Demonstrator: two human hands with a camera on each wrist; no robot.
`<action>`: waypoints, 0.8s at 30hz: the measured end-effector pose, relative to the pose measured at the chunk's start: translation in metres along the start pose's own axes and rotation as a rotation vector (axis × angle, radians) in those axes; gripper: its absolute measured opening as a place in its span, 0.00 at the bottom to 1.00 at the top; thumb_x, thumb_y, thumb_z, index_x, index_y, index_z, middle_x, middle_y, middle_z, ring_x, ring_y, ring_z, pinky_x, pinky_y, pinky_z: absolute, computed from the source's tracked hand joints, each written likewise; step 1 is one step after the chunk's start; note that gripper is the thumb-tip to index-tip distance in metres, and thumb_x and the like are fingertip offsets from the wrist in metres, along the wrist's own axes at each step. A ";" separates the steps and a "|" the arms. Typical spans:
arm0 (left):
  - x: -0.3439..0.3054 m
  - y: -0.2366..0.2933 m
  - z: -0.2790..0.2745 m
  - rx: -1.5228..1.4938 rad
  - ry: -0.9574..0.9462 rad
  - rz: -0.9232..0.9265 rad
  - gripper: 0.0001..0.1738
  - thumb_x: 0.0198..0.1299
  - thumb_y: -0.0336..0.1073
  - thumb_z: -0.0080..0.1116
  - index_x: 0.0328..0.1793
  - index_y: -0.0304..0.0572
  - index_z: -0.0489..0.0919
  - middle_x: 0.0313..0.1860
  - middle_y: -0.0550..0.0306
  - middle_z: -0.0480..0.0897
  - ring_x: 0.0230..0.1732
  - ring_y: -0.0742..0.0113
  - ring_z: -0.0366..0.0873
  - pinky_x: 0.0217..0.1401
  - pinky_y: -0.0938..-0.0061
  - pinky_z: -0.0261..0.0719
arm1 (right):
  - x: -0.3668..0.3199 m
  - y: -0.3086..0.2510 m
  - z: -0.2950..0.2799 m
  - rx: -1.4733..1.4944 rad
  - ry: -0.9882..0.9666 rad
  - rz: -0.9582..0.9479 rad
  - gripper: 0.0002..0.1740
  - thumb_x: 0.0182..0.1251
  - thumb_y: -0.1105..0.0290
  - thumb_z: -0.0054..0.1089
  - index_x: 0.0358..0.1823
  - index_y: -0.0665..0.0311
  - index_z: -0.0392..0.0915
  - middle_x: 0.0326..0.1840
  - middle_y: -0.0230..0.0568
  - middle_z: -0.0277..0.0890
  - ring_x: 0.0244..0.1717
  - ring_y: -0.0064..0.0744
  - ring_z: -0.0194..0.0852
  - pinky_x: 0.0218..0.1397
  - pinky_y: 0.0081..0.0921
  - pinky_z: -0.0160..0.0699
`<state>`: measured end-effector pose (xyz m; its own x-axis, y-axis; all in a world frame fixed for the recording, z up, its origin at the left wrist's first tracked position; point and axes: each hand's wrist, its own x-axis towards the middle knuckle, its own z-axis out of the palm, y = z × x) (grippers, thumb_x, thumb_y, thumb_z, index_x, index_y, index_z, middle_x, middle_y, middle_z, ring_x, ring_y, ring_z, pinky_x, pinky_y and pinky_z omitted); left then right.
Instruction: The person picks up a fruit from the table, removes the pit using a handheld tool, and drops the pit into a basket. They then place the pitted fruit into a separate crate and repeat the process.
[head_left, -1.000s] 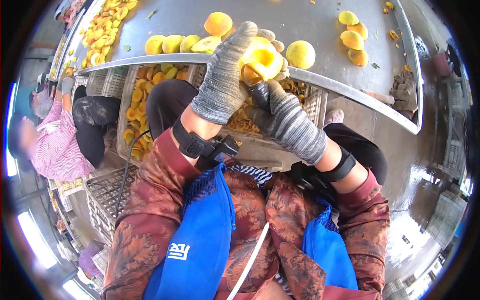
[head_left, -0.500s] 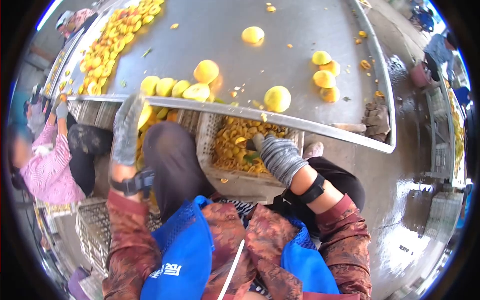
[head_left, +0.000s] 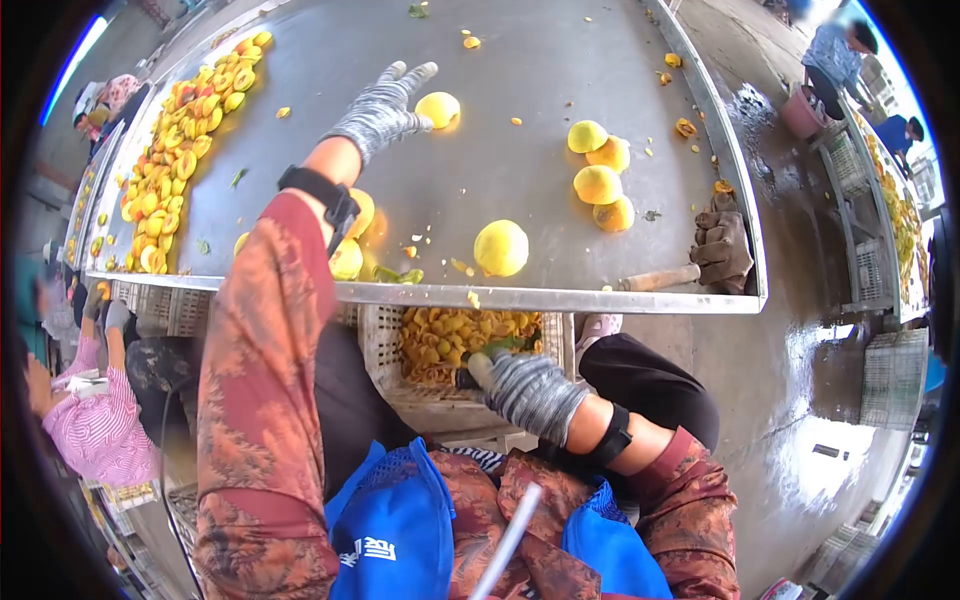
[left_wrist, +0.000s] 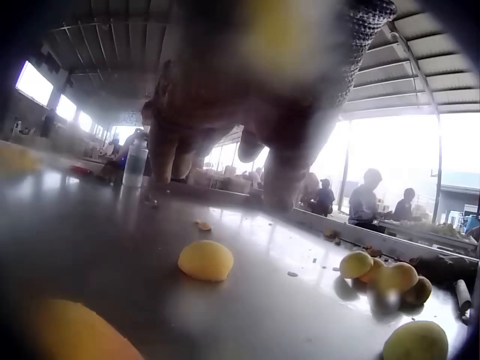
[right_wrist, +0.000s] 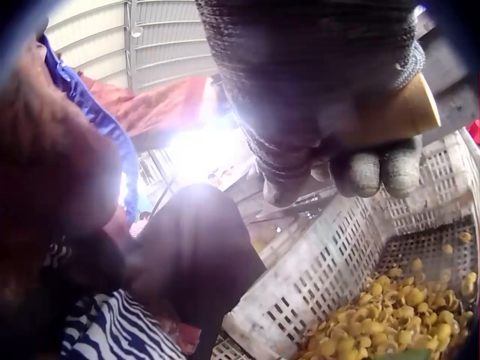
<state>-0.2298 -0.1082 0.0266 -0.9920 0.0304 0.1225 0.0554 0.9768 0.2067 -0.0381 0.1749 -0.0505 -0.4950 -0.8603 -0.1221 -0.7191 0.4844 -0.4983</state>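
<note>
The left hand (head_left: 382, 115), wearing a gray knit glove, is hovering over the middle of the metal desk (head_left: 560, 60), spreading its fingers wide and holding nothing. A yellow peach (head_left: 440, 110) is resting on the metal just beside the thumb; the left wrist view is showing it lying below the fingertips, with a gap between. The right hand (head_left: 530, 395), similarly gloved, is curling its fingers firmly round a tool handle (right_wrist: 426, 103) in front of the desk's near edge; the tool's working end is remaining hard to make out. Beneath that edge, a white plastic crate (head_left: 382, 350) is holding yellow fruit scraps (head_left: 450, 330). On the desk, a larger peach (head_left: 501, 248) is sitting near the edge, and a cluster of four peaches (head_left: 598, 183) is standing farther right. Peach halves (head_left: 190, 150) are forming a long pile along the left side. At the near right corner, a crumpled brown glove (head_left: 722, 250) is lying beside a wooden handle (head_left: 660, 278). A person in a pink striped top (head_left: 105, 430) is sitting at left; others are working at far right.
</note>
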 end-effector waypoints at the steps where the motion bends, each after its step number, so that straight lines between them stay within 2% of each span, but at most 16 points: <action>1: 0.010 0.006 0.007 -0.021 -0.070 -0.034 0.43 0.45 0.37 0.66 0.70 0.61 0.59 0.72 0.49 0.55 0.71 0.50 0.54 0.70 0.66 0.59 | -0.001 0.001 -0.002 0.042 -0.014 -0.008 0.09 0.60 0.66 0.47 0.38 0.62 0.68 0.30 0.54 0.73 0.27 0.51 0.77 0.24 0.43 0.74; 5: 0.038 0.001 0.042 -0.020 -0.227 -0.037 0.51 0.38 0.26 0.68 0.70 0.67 0.59 0.74 0.51 0.49 0.73 0.52 0.50 0.71 0.67 0.57 | -0.003 -0.003 -0.011 0.138 -0.071 0.002 0.09 0.60 0.68 0.47 0.38 0.65 0.66 0.32 0.55 0.73 0.29 0.53 0.76 0.26 0.44 0.74; 6: 0.042 -0.010 0.055 -0.122 -0.230 -0.044 0.50 0.37 0.25 0.68 0.70 0.65 0.61 0.74 0.51 0.52 0.72 0.52 0.51 0.71 0.68 0.58 | -0.002 -0.003 -0.009 0.181 -0.056 -0.021 0.08 0.60 0.68 0.47 0.38 0.64 0.65 0.31 0.55 0.73 0.30 0.54 0.76 0.27 0.44 0.73; 9: 0.050 -0.014 0.067 -0.028 -0.280 0.013 0.47 0.37 0.25 0.68 0.68 0.61 0.64 0.72 0.50 0.54 0.72 0.53 0.52 0.70 0.69 0.59 | -0.003 -0.008 -0.022 0.301 -0.083 -0.033 0.10 0.61 0.66 0.47 0.39 0.64 0.66 0.31 0.56 0.72 0.29 0.54 0.76 0.28 0.44 0.73; 10: 0.053 -0.011 0.066 -0.028 -0.282 0.020 0.47 0.37 0.25 0.68 0.68 0.61 0.64 0.72 0.50 0.54 0.72 0.53 0.52 0.70 0.69 0.59 | -0.001 -0.007 -0.021 0.374 -0.099 -0.053 0.12 0.61 0.65 0.51 0.40 0.65 0.66 0.32 0.56 0.73 0.30 0.55 0.75 0.28 0.44 0.73; 13: 0.053 -0.002 0.060 0.001 -0.215 -0.121 0.40 0.36 0.28 0.69 0.62 0.53 0.71 0.60 0.53 0.71 0.58 0.57 0.70 0.60 0.70 0.70 | 0.001 -0.007 -0.017 0.594 0.064 -0.127 0.15 0.58 0.66 0.57 0.42 0.66 0.66 0.33 0.53 0.73 0.33 0.56 0.74 0.31 0.43 0.73; 14: 0.052 -0.006 0.061 0.007 -0.217 -0.117 0.40 0.36 0.28 0.69 0.62 0.53 0.71 0.60 0.53 0.71 0.58 0.57 0.70 0.60 0.70 0.70 | 0.002 -0.007 -0.017 0.686 0.121 -0.143 0.18 0.55 0.68 0.62 0.43 0.66 0.66 0.34 0.51 0.74 0.37 0.55 0.75 0.35 0.41 0.74; 15: 0.049 -0.016 0.064 -0.169 -0.184 -0.123 0.37 0.38 0.31 0.69 0.61 0.52 0.72 0.56 0.55 0.74 0.53 0.58 0.74 0.56 0.69 0.73 | 0.002 -0.007 -0.021 0.691 0.128 -0.145 0.18 0.55 0.68 0.62 0.43 0.66 0.66 0.34 0.51 0.74 0.37 0.55 0.75 0.35 0.41 0.74; 16: 0.045 -0.021 0.065 -0.344 -0.153 -0.129 0.34 0.41 0.33 0.69 0.60 0.52 0.73 0.51 0.57 0.78 0.47 0.58 0.77 0.53 0.69 0.75 | 0.003 -0.010 -0.031 0.800 0.142 -0.066 0.18 0.56 0.69 0.62 0.45 0.65 0.66 0.35 0.50 0.75 0.38 0.52 0.76 0.37 0.38 0.74; 17: 0.036 -0.012 0.053 -0.335 -0.160 -0.132 0.34 0.41 0.33 0.69 0.60 0.52 0.73 0.51 0.57 0.78 0.47 0.58 0.77 0.53 0.69 0.75 | 0.004 -0.009 -0.038 0.910 0.150 0.013 0.19 0.56 0.69 0.63 0.46 0.65 0.66 0.36 0.50 0.75 0.38 0.48 0.77 0.39 0.36 0.75; 19: 0.009 0.006 0.023 -0.854 -0.226 -0.245 0.32 0.42 0.35 0.69 0.58 0.48 0.74 0.45 0.59 0.79 0.43 0.68 0.77 0.48 0.74 0.76 | 0.005 0.001 -0.043 0.997 0.285 -0.005 0.20 0.57 0.70 0.62 0.49 0.65 0.66 0.37 0.47 0.75 0.38 0.37 0.77 0.39 0.30 0.75; 20: -0.006 0.011 0.013 -0.981 -0.238 -0.146 0.32 0.42 0.36 0.68 0.59 0.46 0.73 0.46 0.62 0.77 0.47 0.70 0.74 0.49 0.77 0.74 | 0.001 -0.003 -0.069 1.068 0.260 0.138 0.22 0.59 0.70 0.61 0.54 0.64 0.65 0.36 0.38 0.74 0.38 0.25 0.75 0.40 0.24 0.74; 21: -0.021 0.019 0.002 -0.973 -0.242 -0.153 0.32 0.42 0.36 0.68 0.59 0.46 0.73 0.46 0.62 0.77 0.47 0.70 0.74 0.49 0.77 0.74 | 0.002 -0.003 -0.073 1.442 0.331 0.086 0.24 0.61 0.69 0.60 0.57 0.62 0.63 0.34 0.32 0.72 0.34 0.20 0.73 0.35 0.18 0.73; 22: -0.038 0.030 -0.009 -1.034 -0.239 -0.074 0.33 0.42 0.36 0.68 0.59 0.44 0.73 0.46 0.61 0.77 0.48 0.70 0.73 0.51 0.77 0.73 | 0.003 0.003 -0.079 1.404 0.363 0.181 0.25 0.62 0.69 0.58 0.59 0.64 0.61 0.33 0.31 0.71 0.26 0.19 0.71 0.28 0.17 0.72; 23: -0.054 0.041 -0.019 -1.093 -0.239 0.007 0.34 0.42 0.36 0.68 0.59 0.42 0.73 0.47 0.61 0.77 0.49 0.70 0.73 0.53 0.77 0.72 | 0.006 0.005 -0.080 1.447 0.456 0.217 0.21 0.62 0.69 0.58 0.53 0.65 0.63 0.27 0.32 0.69 0.19 0.18 0.67 0.21 0.16 0.70; 24: -0.070 0.055 -0.028 -1.086 -0.248 0.002 0.34 0.42 0.36 0.68 0.59 0.42 0.73 0.47 0.61 0.77 0.49 0.70 0.73 0.53 0.77 0.72 | 0.009 0.005 -0.089 1.491 0.466 0.226 0.18 0.62 0.68 0.58 0.49 0.65 0.64 0.25 0.32 0.69 0.18 0.19 0.67 0.20 0.17 0.70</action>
<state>-0.1540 -0.0630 0.0562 -0.9803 0.1914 -0.0482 0.0066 0.2759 0.9612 -0.0898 0.1838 0.0224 -0.8239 -0.5361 -0.1836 0.3554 -0.2365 -0.9043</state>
